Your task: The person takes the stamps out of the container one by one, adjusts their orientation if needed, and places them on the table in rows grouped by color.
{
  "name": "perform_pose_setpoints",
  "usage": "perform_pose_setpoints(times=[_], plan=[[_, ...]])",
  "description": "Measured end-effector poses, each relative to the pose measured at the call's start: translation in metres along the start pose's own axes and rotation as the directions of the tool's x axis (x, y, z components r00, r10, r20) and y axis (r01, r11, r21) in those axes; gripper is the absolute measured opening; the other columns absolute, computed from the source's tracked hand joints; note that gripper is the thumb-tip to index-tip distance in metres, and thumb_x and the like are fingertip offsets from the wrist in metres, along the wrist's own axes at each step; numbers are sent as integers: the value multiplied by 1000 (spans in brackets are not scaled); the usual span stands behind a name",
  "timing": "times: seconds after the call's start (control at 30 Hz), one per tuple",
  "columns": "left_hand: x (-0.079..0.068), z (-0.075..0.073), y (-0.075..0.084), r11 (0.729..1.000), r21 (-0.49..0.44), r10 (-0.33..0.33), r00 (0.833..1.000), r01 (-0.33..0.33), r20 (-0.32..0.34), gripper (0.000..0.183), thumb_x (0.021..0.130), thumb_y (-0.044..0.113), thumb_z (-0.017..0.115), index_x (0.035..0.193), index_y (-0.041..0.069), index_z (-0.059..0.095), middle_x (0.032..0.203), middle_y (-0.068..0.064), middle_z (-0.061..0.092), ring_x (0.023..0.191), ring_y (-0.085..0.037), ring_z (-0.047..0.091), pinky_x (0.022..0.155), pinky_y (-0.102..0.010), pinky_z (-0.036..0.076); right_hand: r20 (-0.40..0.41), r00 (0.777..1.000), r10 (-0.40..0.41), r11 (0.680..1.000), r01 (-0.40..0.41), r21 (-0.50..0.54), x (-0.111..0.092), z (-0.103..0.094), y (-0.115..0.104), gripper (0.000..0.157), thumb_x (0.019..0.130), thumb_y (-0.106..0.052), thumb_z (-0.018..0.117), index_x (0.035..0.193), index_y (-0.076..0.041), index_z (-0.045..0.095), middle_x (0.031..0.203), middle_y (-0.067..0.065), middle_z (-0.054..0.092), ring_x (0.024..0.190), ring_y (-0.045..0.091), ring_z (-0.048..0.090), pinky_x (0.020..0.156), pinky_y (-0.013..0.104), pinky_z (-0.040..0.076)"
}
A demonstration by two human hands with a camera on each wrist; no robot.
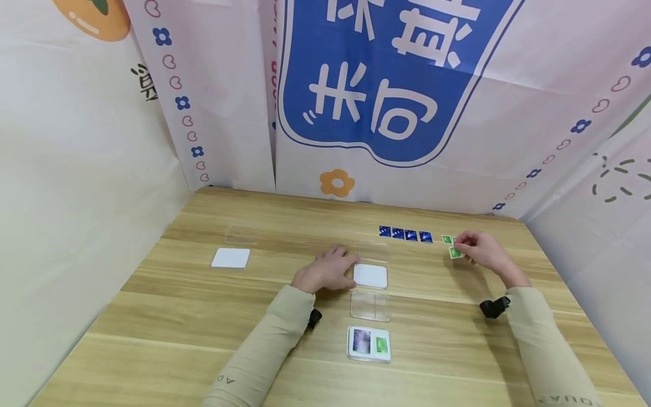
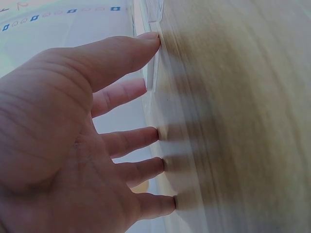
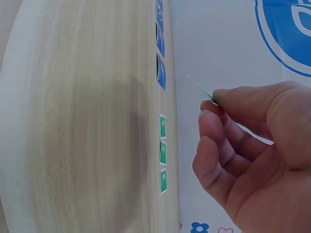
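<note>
Between right thumb and fingers, my right hand (image 1: 480,249) pinches a small green stamp (image 1: 455,252), lifted off the table. In the right wrist view this stamp (image 3: 206,93) shows almost edge-on. Below it lie 3 more green stamps (image 3: 163,153) in a row. My left hand (image 1: 330,268) rests on the tabletop with spread, relaxed fingers, the thumb and index finger at the left edge of a white card (image 1: 370,276). The left wrist view shows the left hand (image 2: 97,121) with fingertips on the wood and nothing gripped.
Several blue stamps (image 1: 405,234) lie in a row at the back. Clear plastic pieces (image 1: 369,306) lie in front of and behind the white card. Nearer stands a case (image 1: 369,343) with a purple and a green stamp. Another white card (image 1: 231,258) is at left.
</note>
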State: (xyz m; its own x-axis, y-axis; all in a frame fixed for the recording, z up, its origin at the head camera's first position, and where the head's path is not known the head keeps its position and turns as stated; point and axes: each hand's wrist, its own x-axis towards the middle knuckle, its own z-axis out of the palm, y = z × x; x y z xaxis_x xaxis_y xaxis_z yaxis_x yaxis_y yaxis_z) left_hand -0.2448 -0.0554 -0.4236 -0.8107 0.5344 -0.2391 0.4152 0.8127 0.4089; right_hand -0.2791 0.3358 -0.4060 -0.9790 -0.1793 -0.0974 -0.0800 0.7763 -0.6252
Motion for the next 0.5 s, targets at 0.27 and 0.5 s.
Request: perform_pose_setpoints(times=[0.27,0.5], plan=[[0,0,0,1000,5,-5,1000,5,-8,57,93,35,65,145,23,46,160,-14,29,149,-38,21,116,-67,19,18,999,40,999,-40,3,3,-4,5,23,99,-13,56,113,5,58,86,11,62,73,22,59,61,33,54],[1,1,0,1000,9,-12,1000,12,-5,57,93,36,65,145,24,46,160,-14,28,150,-38,20,116,-66,19,24,998,57,998,-57,11,7,-6,11,24,99,-14,55,114,5,57,87,12,62,75,22,60,62,34,54]])
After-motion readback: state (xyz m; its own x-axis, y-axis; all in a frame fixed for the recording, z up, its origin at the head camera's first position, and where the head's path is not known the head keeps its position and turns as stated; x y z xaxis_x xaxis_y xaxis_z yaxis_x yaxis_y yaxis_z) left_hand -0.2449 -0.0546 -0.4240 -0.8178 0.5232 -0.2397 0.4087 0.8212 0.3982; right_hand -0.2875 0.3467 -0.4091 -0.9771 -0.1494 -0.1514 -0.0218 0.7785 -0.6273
